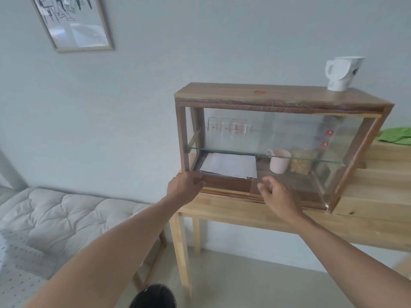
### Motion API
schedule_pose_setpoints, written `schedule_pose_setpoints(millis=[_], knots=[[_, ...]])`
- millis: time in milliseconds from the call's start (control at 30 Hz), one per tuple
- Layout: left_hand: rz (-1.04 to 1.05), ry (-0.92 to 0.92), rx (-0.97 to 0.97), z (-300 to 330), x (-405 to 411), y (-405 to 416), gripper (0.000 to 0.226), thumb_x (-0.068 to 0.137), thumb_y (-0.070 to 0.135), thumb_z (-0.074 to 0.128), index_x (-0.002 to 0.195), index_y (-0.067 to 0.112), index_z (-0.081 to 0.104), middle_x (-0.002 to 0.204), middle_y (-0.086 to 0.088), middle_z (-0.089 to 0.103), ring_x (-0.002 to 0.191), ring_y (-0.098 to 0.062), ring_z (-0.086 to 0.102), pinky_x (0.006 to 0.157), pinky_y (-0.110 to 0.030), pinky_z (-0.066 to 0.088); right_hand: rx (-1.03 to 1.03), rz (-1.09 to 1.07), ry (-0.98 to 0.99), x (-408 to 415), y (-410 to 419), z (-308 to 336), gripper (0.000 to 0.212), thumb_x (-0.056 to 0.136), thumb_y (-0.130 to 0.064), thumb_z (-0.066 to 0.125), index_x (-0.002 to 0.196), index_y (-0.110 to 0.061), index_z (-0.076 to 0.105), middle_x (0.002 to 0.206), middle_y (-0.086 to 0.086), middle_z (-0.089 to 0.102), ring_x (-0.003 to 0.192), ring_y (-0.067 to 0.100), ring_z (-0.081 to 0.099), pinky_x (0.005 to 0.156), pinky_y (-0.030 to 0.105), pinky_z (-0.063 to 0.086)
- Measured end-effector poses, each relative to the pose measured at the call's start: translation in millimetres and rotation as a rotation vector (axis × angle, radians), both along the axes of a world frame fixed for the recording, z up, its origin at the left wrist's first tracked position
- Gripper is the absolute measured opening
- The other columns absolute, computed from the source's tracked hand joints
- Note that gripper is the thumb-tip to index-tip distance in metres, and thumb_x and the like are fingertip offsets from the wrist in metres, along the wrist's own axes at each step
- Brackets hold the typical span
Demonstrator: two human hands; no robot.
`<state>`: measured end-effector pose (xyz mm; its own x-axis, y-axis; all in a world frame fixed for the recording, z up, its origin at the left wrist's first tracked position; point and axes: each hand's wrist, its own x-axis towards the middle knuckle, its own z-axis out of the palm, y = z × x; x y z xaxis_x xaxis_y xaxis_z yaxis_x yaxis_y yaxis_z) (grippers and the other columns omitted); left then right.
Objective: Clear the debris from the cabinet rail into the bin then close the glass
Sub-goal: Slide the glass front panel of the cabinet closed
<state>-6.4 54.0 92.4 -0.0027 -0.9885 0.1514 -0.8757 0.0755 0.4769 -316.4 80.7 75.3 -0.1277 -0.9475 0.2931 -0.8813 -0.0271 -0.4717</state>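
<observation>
Both arms are out in front of the wooden cabinet [282,94], which stands on the pale worktop [244,215] at its left end. The left hand [184,188] is at the cabinet's lower left corner, fingers curled against the bottom rail [224,192]; whether they pinch anything, I cannot tell. The right hand [277,196] hovers just before the rail's middle, fingers [266,181] spread and loosely bent, holding nothing. The glass [311,141] covers the right part of the front, leaving the left open, where white paper [229,165] lies. Behind the glass: a pink mug [279,161]. The dark bin [153,296] sits on the floor, below the worktop's left corner.
</observation>
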Motion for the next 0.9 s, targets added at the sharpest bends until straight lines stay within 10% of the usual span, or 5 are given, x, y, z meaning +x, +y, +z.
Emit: schedule_pose_setpoints(millis=[367,667,900], knots=[[0.115,-0.132,-0.207,13.7,13.0,-11.7,0.077,0.099,0.045,0.064,0.164,0.025,0.026,0.151,-0.011,0.050,0.132,-0.037,0.052,0.102,-0.051,0.050,-0.270,-0.035,0.129,-35.8,-8.0,6.2,0.040,0.094,-0.021,0.071,0.132,-0.010,0.064,0.129,0.013,0.058,0.120,0.042,0.056,0.096,0.052,0.050],[0.073,-0.048,-0.092,9.3,27.0,-29.7,0.119,0.090,0.055,0.074,0.167,0.030,-0.013,0.176,-0.001,0.019,0.142,-0.044,0.045,0.110,-0.061,0.044,-0.480,-0.046,0.606,-82.3,-40.0,37.3,0.112,0.078,-0.034,0.082,0.168,-0.018,0.018,0.178,0.015,-0.002,0.162,0.044,-0.001,0.125,0.069,0.011],[0.048,-0.020,-0.112,-3.0,26.5,-39.6,0.129,0.086,0.064,0.075,0.163,0.038,-0.025,0.179,0.008,0.013,0.137,-0.044,0.050,0.105,-0.060,0.046,-0.453,-0.010,0.773,-104.9,-61.6,49.1,0.140,0.062,-0.055,0.091,0.169,-0.018,0.008,0.176,0.021,-0.005,0.162,0.047,-0.005,0.120,0.079,-0.001]])
